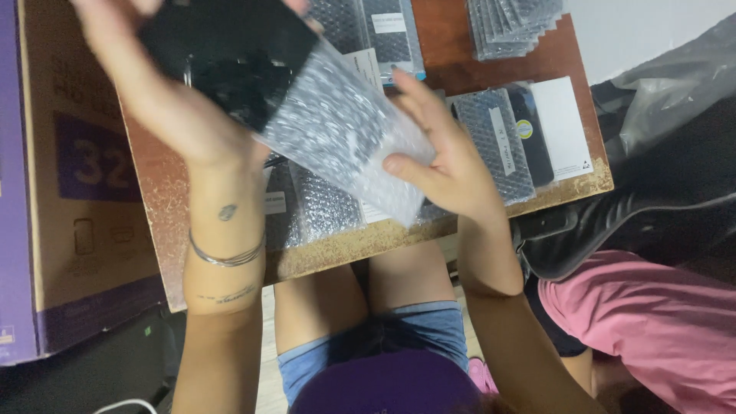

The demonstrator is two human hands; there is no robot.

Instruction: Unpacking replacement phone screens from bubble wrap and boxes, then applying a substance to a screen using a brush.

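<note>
The left hand (165,92) holds a flat black panel (230,54), which looks like a phone screen, though the picture is blurry there. The fingers wrap around its far side and the palm is under it. One end of the black panel sits inside a bubble-wrap sleeve (345,138). The right hand (445,153) grips the other end of the sleeve, with the thumb on top and the fingers behind it. Both are held up above a small brown wooden table (230,253).

On the table, under the sleeve, lie more bubble-wrap packets (322,207). To the right lies another wrapped packet (498,142) next to a black phone screen (534,138) and a white card (563,126). At the far edge sits a stack of bubble-wrap sleeves (510,27). A big cardboard box (69,169) with purple sides stands just beside the table on the left. A silver bracelet (228,257) is on the left wrist.
</note>
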